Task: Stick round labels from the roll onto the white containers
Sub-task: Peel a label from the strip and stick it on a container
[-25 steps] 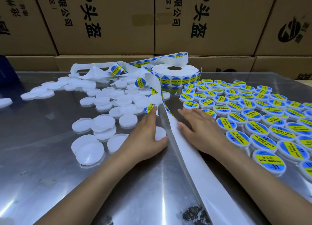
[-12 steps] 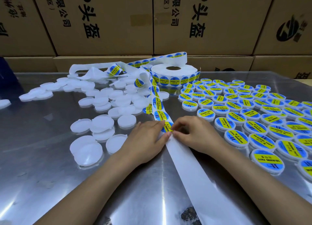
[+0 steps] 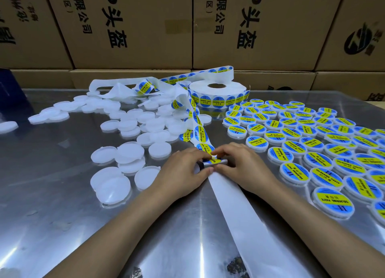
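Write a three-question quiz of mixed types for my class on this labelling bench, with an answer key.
1. True or false: the label roll lies flat on the metal table.
2. The labelled containers lie on which side of the backing strip? A) the person's left B) the person's right
3. Fill in: both the left hand and the right hand meet at a blue and yellow ____.

Key: 1 true; 2 B; 3 label.

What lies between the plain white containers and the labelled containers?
In the head view, the label strip runs between the plain white containers and the labelled containers.
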Demonstrator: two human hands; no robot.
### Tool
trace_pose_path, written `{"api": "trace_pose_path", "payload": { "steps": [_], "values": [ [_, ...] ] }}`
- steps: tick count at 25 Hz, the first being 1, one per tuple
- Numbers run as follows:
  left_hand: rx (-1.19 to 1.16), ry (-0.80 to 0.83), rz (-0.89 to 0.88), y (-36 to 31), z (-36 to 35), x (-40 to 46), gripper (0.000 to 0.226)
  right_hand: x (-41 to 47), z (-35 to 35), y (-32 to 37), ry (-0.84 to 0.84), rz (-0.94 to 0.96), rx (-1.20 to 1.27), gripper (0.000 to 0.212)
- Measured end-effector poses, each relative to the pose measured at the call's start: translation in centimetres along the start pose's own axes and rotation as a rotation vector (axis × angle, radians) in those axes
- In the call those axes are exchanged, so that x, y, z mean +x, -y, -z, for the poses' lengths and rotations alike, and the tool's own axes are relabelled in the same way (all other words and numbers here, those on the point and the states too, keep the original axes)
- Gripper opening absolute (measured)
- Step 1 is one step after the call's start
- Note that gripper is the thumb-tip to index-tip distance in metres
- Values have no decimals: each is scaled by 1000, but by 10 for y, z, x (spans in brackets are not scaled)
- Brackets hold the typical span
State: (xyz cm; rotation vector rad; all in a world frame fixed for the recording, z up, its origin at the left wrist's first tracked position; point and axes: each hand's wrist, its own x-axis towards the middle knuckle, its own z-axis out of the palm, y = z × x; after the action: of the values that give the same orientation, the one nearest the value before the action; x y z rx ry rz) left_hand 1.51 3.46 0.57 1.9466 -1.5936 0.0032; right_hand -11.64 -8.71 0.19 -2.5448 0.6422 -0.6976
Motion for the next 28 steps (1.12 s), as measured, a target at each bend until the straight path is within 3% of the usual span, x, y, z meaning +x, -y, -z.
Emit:
{"api": "trace_pose_path", "payload": {
  "steps": [6, 10, 15, 17, 19, 20, 21, 25, 26, 28],
  "values": [
    [61, -110, -1, -5, 2, 0, 26, -1, -1, 2, -10, 3, 4, 31],
    [97, -245, 31, -5, 11, 2, 37, 0, 0, -1, 36, -114, -7, 46],
    [-252, -536, 67, -3, 30, 5, 32, -1, 5, -2, 75, -193, -50, 65],
    [-334, -524, 64, -6, 34, 6, 23, 0, 7, 1, 5, -203, -17, 56],
    [-379, -461, 38, -9, 34, 6, 15, 2, 10, 8, -149, -168, 170, 18],
    [-379, -424, 9, -10, 33, 5, 12, 4, 13, 12, -175, -181, 317, 11],
    [-365, -386, -23, -10, 31, 5, 11, 4, 16, 17, -151, -217, 449, 28],
    [-262, -295, -110, -9, 27, 5, 34, 5, 19, 23, 206, -359, 840, 52],
    [-252, -288, -119, -9, 28, 5, 39, 4, 18, 23, 285, -343, 916, 54],
    [-260, -279, -125, -9, 29, 5, 46, 3, 21, 28, 409, -292, 1025, 39]
  ]
}}
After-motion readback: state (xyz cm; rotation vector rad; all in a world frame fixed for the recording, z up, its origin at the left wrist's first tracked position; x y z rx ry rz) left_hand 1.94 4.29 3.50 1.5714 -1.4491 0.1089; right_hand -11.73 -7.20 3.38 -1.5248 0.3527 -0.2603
